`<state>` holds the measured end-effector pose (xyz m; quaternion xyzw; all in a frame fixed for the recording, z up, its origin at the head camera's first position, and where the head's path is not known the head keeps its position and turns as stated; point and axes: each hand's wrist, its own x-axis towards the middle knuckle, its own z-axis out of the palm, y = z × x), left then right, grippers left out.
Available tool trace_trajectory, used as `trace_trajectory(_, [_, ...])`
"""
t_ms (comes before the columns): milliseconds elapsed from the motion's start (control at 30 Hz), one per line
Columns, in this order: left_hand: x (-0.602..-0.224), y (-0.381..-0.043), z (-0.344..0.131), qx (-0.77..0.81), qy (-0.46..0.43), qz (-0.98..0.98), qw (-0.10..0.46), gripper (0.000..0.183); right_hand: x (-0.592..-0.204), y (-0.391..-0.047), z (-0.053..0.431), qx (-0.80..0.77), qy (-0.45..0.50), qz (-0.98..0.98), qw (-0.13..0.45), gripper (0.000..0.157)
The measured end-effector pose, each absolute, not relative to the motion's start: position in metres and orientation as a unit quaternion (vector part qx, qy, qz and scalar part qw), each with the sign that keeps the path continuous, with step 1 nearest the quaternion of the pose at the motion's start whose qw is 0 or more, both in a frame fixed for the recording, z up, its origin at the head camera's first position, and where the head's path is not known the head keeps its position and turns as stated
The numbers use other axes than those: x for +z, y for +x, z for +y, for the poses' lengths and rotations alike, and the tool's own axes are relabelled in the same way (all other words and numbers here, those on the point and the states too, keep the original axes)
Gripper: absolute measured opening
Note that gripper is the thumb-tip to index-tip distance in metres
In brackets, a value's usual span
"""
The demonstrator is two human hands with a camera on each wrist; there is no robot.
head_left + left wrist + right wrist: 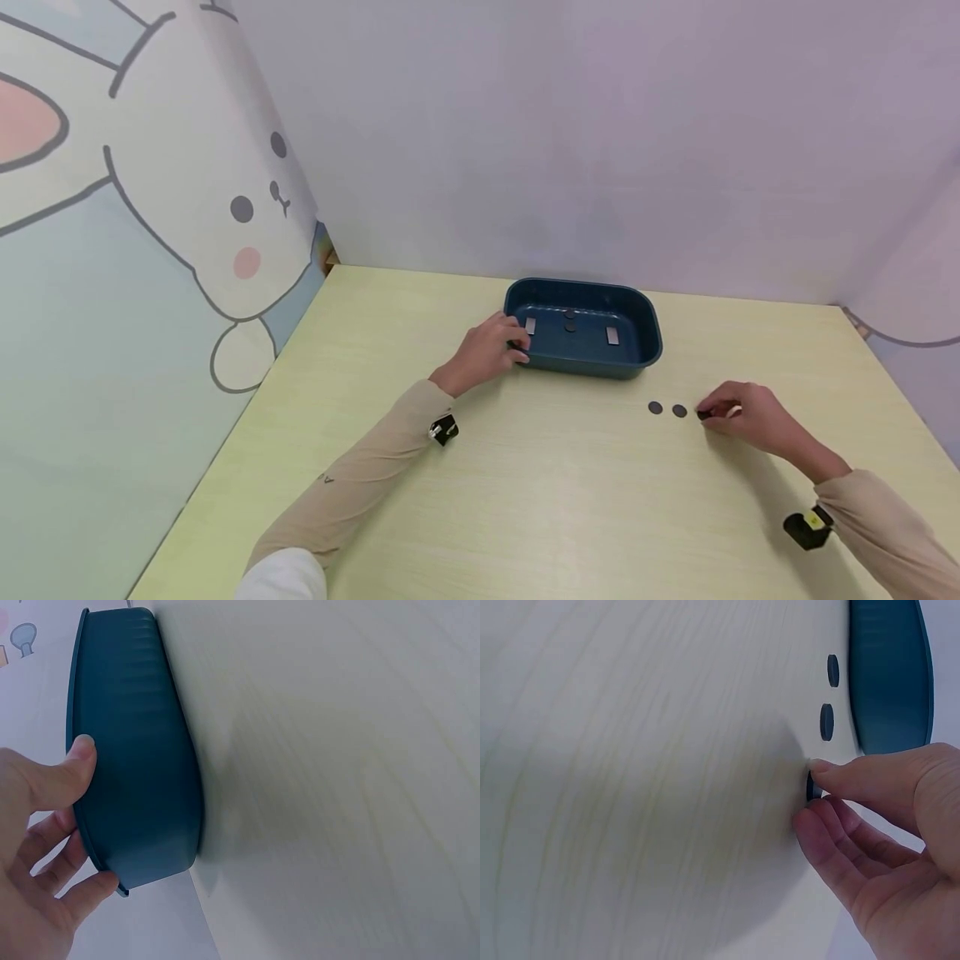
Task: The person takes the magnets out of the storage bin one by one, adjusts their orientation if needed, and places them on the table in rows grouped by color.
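A dark blue rectangular tray (585, 365) stands near the back of the table. My left hand (487, 348) grips its left end, and in the left wrist view the thumb (81, 754) presses the outer wall while the other fingers reach over the rim. To the right of the tray, my right hand (750, 417) pinches a small dark round disc (814, 786) between thumb and fingertips, at the tabletop. Two similar discs, one nearer the tray (656, 407) and another disc (679, 411), lie flat in a row beside that hand.
Inside the tray lie two dark discs (570, 327) and two small pale rectangular pieces, one at the left (530, 326), the other piece (612, 336) at the right. A pale wall (585, 150) rises behind the light wood table (540, 500); a rabbit-patterned wall (172, 217) borders the left side.
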<state>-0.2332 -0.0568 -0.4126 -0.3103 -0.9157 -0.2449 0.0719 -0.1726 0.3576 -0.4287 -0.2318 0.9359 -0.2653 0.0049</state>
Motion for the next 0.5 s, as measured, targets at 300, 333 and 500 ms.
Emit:
trace_trajectory(300, [-0.414, -0.234, -0.055, -0.242, -0.311, -0.916, 0.071, 0.009, -0.415, -0.183, 0.361, -0.264, -0.209, 0.942, 0.011, 0.021])
trace_trajectory(333, [-0.414, -0.234, -0.055, -0.242, -0.311, -0.916, 0.072, 0.009, -0.413, -0.184, 0.361, -0.267, -0.209, 0.941, 0.008, 0.022])
trace_trajectory(500, [-0.414, -0.234, -0.054, -0.244, -0.313, -0.915, 0.073, 0.010, -0.402, -0.187, 0.361, -0.284, -0.192, 0.939, -0.001, 0.022])
